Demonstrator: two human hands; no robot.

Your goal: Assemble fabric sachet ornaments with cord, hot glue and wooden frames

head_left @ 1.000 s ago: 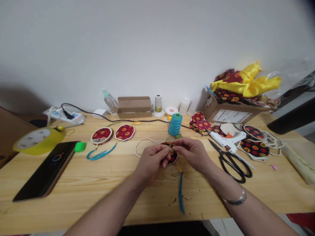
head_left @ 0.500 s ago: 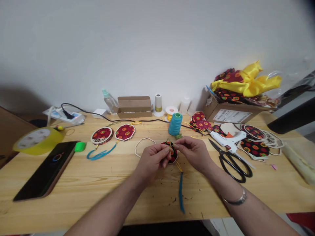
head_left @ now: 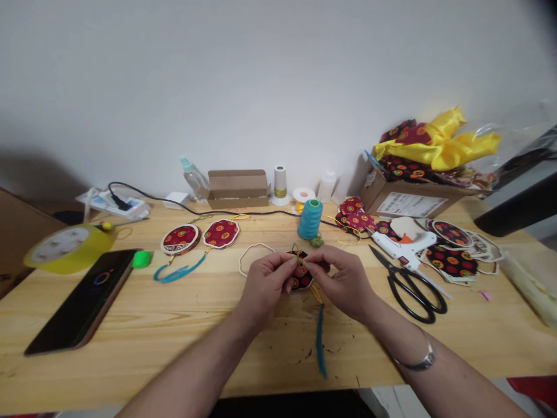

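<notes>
My left hand (head_left: 272,280) pinches a thin olive-green cord (head_left: 296,248) that forms a small loop above the fingertips. Close against it, the closed fingertips of my right hand (head_left: 338,278) grip the same cord. Under the fingers lies a black patterned fabric pendant (head_left: 301,283) with a pale edge, partly hidden by both hands. From its lower side runs a yellow cord with a blue tassel (head_left: 321,342) lying on the table. A pale wooden outline frame (head_left: 244,255) is left of my hands. Behind them stands a blue thread cone (head_left: 310,219) with an olive thread bundle (head_left: 317,241) beside it.
Black scissors (head_left: 413,284) and a white glue gun (head_left: 402,248) lie to the right, near fabric pieces (head_left: 450,264). A full cardboard box (head_left: 402,200) stands behind. Leftward are finished-looking pendants (head_left: 221,233), a phone (head_left: 82,302) and yellow tape (head_left: 72,249). A black cable crosses the back.
My right hand has moved slightly left and down, bringing its fingertips against those of my left hand. The cord loop looks smaller. The pendant and tassel stay in place.
</notes>
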